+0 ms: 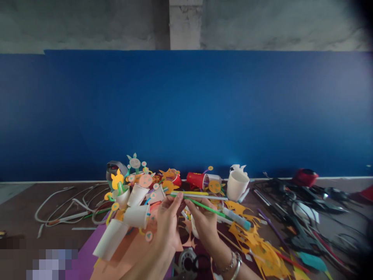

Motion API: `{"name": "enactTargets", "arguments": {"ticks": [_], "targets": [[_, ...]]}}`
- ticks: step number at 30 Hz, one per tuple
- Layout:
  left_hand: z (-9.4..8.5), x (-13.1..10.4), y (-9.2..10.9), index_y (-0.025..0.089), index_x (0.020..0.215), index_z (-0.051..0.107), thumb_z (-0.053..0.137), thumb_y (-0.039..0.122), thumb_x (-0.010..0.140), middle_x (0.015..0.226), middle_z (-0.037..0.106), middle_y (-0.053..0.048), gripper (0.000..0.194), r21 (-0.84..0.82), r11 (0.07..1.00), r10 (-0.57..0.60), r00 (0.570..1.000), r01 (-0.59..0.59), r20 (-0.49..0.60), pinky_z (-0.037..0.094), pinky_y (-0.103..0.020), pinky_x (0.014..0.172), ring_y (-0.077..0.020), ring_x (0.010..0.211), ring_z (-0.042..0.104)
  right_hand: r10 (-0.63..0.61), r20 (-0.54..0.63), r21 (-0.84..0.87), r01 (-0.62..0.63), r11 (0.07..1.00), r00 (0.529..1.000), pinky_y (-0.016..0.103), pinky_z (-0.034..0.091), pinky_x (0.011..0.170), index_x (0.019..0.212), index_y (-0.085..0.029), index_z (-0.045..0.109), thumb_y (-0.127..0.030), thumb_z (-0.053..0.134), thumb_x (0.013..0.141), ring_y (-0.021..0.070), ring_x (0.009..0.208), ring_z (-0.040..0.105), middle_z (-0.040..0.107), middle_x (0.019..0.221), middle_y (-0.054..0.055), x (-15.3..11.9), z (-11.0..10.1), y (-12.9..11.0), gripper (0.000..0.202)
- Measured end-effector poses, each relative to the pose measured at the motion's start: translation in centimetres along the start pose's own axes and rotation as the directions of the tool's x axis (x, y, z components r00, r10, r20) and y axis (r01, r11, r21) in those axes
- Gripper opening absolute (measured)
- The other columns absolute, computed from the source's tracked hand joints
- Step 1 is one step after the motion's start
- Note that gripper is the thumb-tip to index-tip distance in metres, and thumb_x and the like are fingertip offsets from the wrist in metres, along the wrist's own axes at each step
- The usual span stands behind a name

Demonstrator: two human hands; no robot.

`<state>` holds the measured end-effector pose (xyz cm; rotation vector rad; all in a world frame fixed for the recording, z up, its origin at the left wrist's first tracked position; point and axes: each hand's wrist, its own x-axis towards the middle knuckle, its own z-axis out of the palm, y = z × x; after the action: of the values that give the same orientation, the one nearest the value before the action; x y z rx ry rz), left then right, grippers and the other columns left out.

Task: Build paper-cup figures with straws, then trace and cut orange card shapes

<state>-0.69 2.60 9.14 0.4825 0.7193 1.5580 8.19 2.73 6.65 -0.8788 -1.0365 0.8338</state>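
Nearest to us, the bracelets (238, 261) on the right wrist hang above the tabletop (17, 202); we think they could catch on loose things if the arm goes low. Between the forearms lies a round grey reel (184, 259), which a sleeve or wrist could push. At left, a white cup (110, 240) lies on its side over orange paper (128, 252). We judge that it could roll, because nothing seems to hold it.

In the middle, the left hand (169, 219) has thumb and fingers closed on thin sticks: a white stick (217, 198) and a yellow stick (198, 193). The right hand (204, 217) pinches the green stick (214, 210) near its inner end. All three are in the air above the crowded tabletop. The grip is only at fingertips, so a stick might slip or turn; its long free end might hit the orange scraps (271, 260) at right. How firmly they are held, we cannot tell.

Farther, a white face cup (237, 186) stands upright beyond the stick ends, and a careless swing could knock it. Beside it, a red cup (196, 180) lies before the blue board (186, 109).
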Motion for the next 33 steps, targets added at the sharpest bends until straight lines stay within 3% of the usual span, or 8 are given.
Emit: {"name": "enactTargets", "arguments": {"ticks": [9, 17, 21, 27, 33], "targets": [[0.0, -0.1, 0.0, 0.016, 0.067, 0.061, 0.081, 0.026, 0.064, 0.068, 0.066, 0.001, 0.023, 0.015, 1.000, 0.006, 0.996, -0.008, 0.092, 0.049, -0.023, 0.067, -0.0125, 0.067, 0.063, 0.151, 0.026, 0.235, -0.153, 0.960, 0.988, 0.034, 0.051, 0.077, 0.080, -0.019, 0.069, -0.029, 0.073, 0.073, 0.0209, 0.081, 0.067, 0.073, 0.083, 0.004, -0.1, 0.7, -0.1, 0.013], [0.5, -0.3, 0.5, 0.017, 0.065, 0.058, 0.080, 0.024, 0.065, 0.067, 0.066, 0.003, 0.023, 0.012, 0.998, 0.054, 0.996, -0.055, 0.067, 0.049, -0.021, 0.066, -0.0111, 0.065, 0.063, 0.131, 0.102, 0.176, -0.148, 0.973, 0.986, 0.036, 0.050, 0.083, 0.080, -0.019, 0.071, -0.029, 0.074, 0.072, 0.0238, 0.087, 0.067, 0.073, 0.085, 0.005, 0.3, 0.3, -0.6, 0.013], [0.6, -0.3, 0.9, 0.018, 0.069, 0.063, 0.080, 0.023, 0.065, 0.072, 0.069, 0.002, 0.018, 0.019, 0.998, 0.065, 0.994, -0.066, 0.084, 0.050, -0.023, 0.068, -0.0129, 0.067, 0.065, 0.165, 0.079, 0.226, -0.179, 0.958, 0.983, 0.032, 0.052, 0.073, 0.080, -0.018, 0.071, -0.030, 0.073, 0.073, 0.0210, 0.079, 0.066, 0.073, 0.082, 0.005, 0.6, 0.3, -1.0, 0.015], [-0.2, 0.2, 0.3, 0.016, 0.077, 0.069, 0.077, 0.026, 0.071, 0.073, 0.071, 0.000, 0.014, 0.095, 0.995, -0.019, 0.987, 0.004, 0.161, 0.050, -0.025, 0.072, -0.0135, 0.067, 0.064, 0.172, 0.008, 0.293, -0.167, 0.942, 0.985, 0.023, 0.049, 0.060, 0.070, -0.018, 0.071, -0.027, 0.078, 0.067, 0.0142, 0.064, 0.062, 0.071, 0.068, 0.001, 0.8, 0.4, -1.7, 0.012], [-0.3, 0.6, 0.5, 0.015, 0.089, 0.072, 0.073, 0.031, 0.074, 0.086, 0.073, -0.006, 0.022, 0.251, 0.961, 0.061, 0.971, -0.119, 0.229, 0.049, -0.028, 0.079, -0.0191, 0.081, 0.067, 0.116, 0.059, 0.323, -0.129, 0.938, 0.991, 0.032, 0.052, 0.080, 0.075, -0.020, 0.074, -0.027, 0.078, 0.067, 0.0180, 0.075, 0.066, 0.073, 0.075, 0.002, 1.1, 0.7, -2.4, 0.011]]}}
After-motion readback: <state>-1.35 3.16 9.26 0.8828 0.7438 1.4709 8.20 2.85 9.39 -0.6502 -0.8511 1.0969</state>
